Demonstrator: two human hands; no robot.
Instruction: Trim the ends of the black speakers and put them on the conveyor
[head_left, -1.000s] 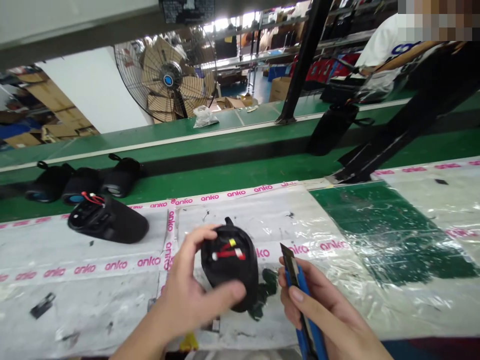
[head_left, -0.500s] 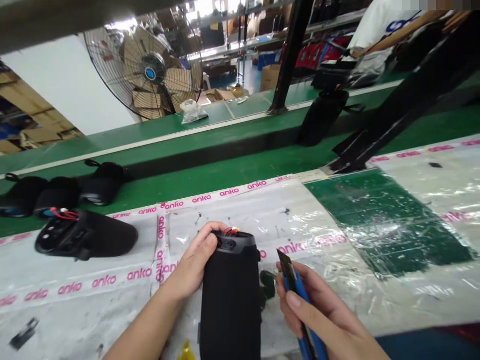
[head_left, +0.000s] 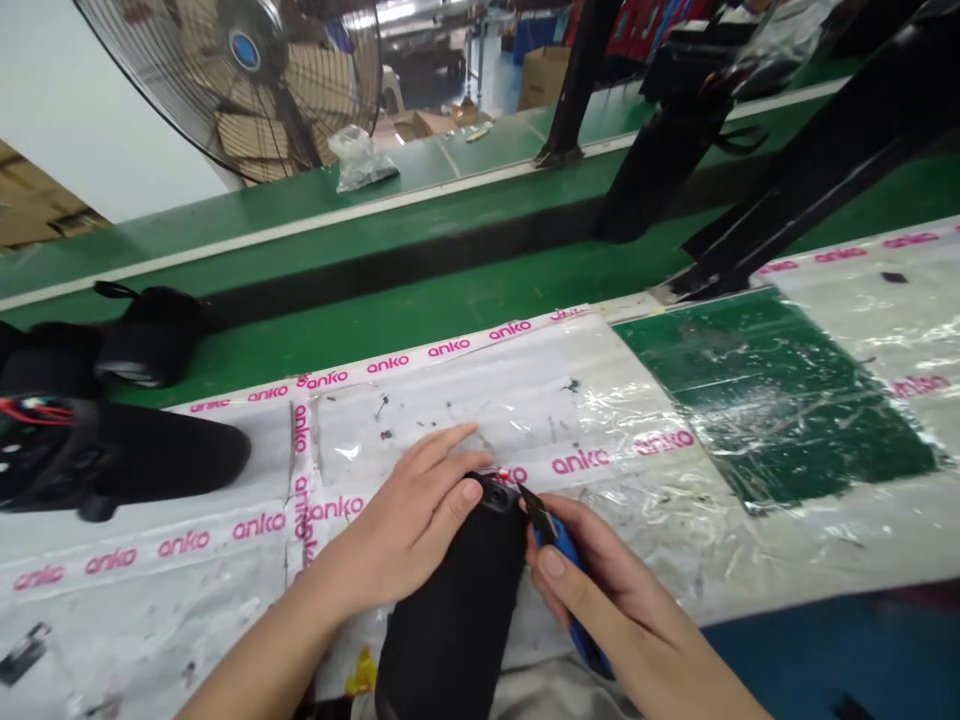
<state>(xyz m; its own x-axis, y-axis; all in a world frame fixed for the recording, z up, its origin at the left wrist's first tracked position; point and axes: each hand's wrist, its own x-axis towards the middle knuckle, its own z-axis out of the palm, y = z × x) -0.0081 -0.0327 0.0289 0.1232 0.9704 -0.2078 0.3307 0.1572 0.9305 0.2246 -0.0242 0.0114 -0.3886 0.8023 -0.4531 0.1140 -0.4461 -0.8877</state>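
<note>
A black cylindrical fabric-covered speaker (head_left: pixel 450 610) lies tilted in front of me, red wires at its far end. My left hand (head_left: pixel 416 510) holds that end, its thumb on the rim and its fingers reaching over the far side. My right hand (head_left: pixel 600 580) is closed around a blue utility knife (head_left: pixel 571 570). The blade points up and left, close to the right edge of the speaker's end; whether it touches cannot be told.
Another speaker (head_left: pixel 165 450) with red wires lies at left, and more black speakers (head_left: pixel 150 335) stand behind it. A black post (head_left: pixel 810 160) rises at right. A fan (head_left: pixel 247 60) stands beyond the green bench (head_left: pixel 360 295). Yellow tape (head_left: pixel 363 672) lies near the front.
My right hand has brought the knife left to the speaker's end. The speaker has tilted, and my left fingers have stretched further over it. The camera view has tipped downward.
</note>
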